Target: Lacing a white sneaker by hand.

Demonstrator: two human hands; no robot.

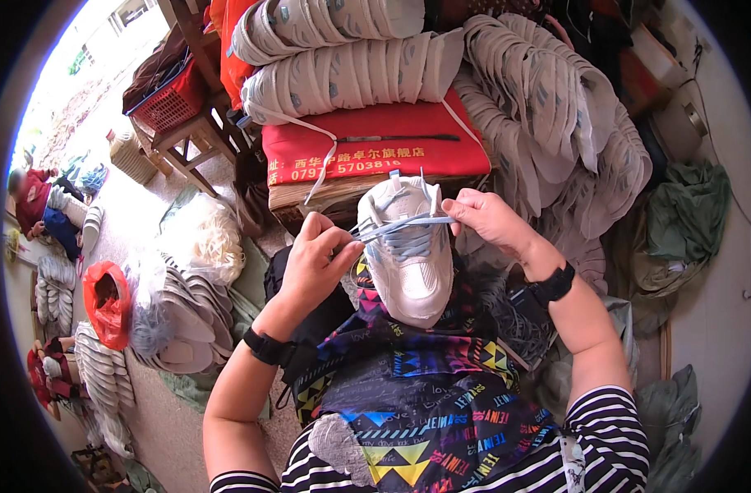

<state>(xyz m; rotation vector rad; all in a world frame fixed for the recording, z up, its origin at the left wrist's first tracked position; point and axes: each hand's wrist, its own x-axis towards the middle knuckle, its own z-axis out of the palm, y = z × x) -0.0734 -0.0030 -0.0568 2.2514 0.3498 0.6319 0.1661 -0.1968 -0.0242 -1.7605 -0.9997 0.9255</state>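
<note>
A white shoe upper [410,289] rests toe toward me on my patterned apron [441,386], against the edge of a wooden bench. Pale blue shoelace [404,223] crosses its front in rows and also runs taut over its upper part, from one hand to the other. My left hand [314,255] is closed in a pinch on the shoelace at the shoe's left side. At the right side, my right hand [492,220] pinches the shoelace between thumb and fingers. The shoe's inside is mostly hidden from view.
A red cloth [367,160] covers the bench, with a thin dark tool [398,138] and white cord on it. Rows of nested shoe uppers [351,78] stand behind; more [548,99] pile up right. Left are a red basket [166,103], bagged laces [203,238] and another person [43,201].
</note>
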